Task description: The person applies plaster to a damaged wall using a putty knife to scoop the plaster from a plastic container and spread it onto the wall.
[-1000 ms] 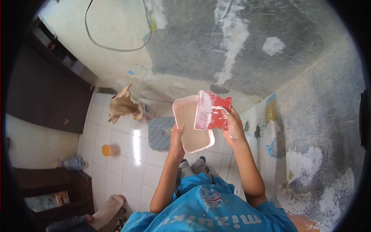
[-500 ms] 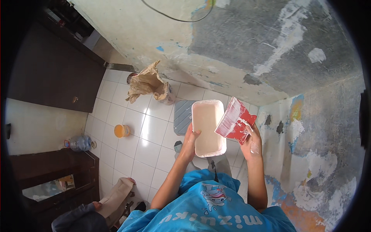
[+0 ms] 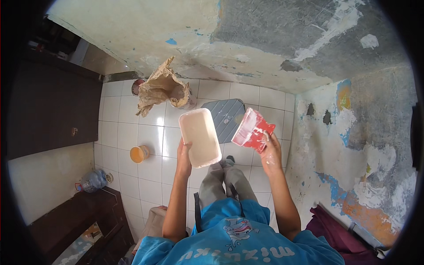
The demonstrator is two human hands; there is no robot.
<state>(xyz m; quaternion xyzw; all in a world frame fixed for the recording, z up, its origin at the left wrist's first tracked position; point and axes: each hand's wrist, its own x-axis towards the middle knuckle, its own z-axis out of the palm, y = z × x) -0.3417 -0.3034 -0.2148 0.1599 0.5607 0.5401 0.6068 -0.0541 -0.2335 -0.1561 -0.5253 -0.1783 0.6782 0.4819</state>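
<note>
My left hand (image 3: 184, 154) is closed on the left long side of a white rectangular tub (image 3: 201, 137), its thumb over the rim. The tub's inside looks pale and off-white; how much it contains I cannot tell. My right hand (image 3: 270, 154) grips a wide red putty spreader (image 3: 255, 130) by its narrow end. White putty coats the spreader's broad edge, and some is smeared on that hand. Spreader and tub are held apart, in front of my body and above the floor.
A grey folding stool (image 3: 225, 118) stands on the white tiles (image 3: 174, 143) ahead. Beyond the tub are a torn brown paper sack (image 3: 159, 88) and an orange bucket (image 3: 139, 154). A water jug (image 3: 93, 180) rests at left by dark furniture (image 3: 84, 221). Patchy walls (image 3: 371, 145) rise ahead and right.
The tub has moved left, away from the spreader, so the gap between them is wider. My view has shifted, showing more of my legs and a maroon cloth at lower right.
</note>
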